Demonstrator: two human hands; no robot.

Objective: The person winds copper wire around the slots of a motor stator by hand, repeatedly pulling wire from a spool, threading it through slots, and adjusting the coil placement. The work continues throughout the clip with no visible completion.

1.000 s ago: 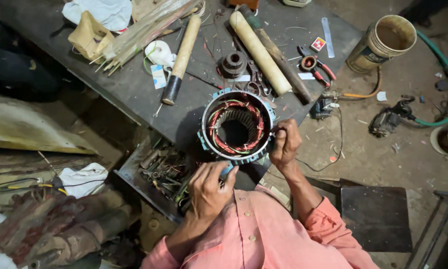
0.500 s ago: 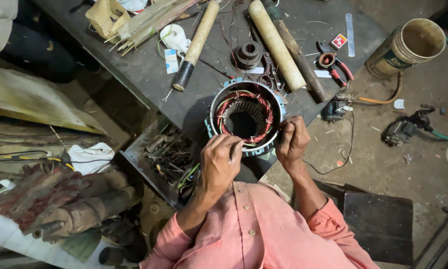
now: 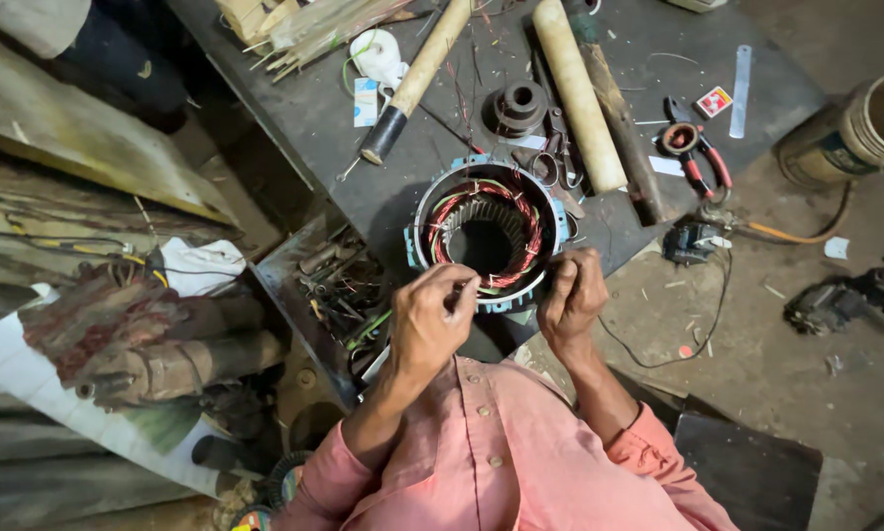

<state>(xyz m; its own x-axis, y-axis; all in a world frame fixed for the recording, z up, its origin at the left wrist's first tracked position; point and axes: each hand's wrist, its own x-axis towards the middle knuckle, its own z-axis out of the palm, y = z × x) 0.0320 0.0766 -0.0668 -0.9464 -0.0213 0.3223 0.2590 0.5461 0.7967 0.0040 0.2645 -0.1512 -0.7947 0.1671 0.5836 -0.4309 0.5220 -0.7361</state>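
stator: one motor stator — round metal shell, copper windings in red and green sleeving ringing the bore. Stands bore-up at the near edge of the dark table, right in front of the person.
left hand: left hand over the near-left rim, fingers curled shut, pinching at something small by the winding — too fine to tell what.
right hand: right hand on the near-right rim, fingers bent inward against the shell; a firm grip or just steadying, cannot tell.
handling: judged heavy and rigid — steel core plus copper. The shell won't flex, but the windings and their sleeving look easy to nick or kink.
where to hold: outer shell with both hands on opposite sides, never by the coil ends or loose leads.
counts: 1 stator; 2 pale wooden rollers — one black-tipped, one plain; 1 darker bar beside the plain one; 1 pair of red-handled pliers; 1 small round metal part; 1 bucket on the floor at the right.
tray: one open tray of mixed small tools left of the stator, too jumbled to count.
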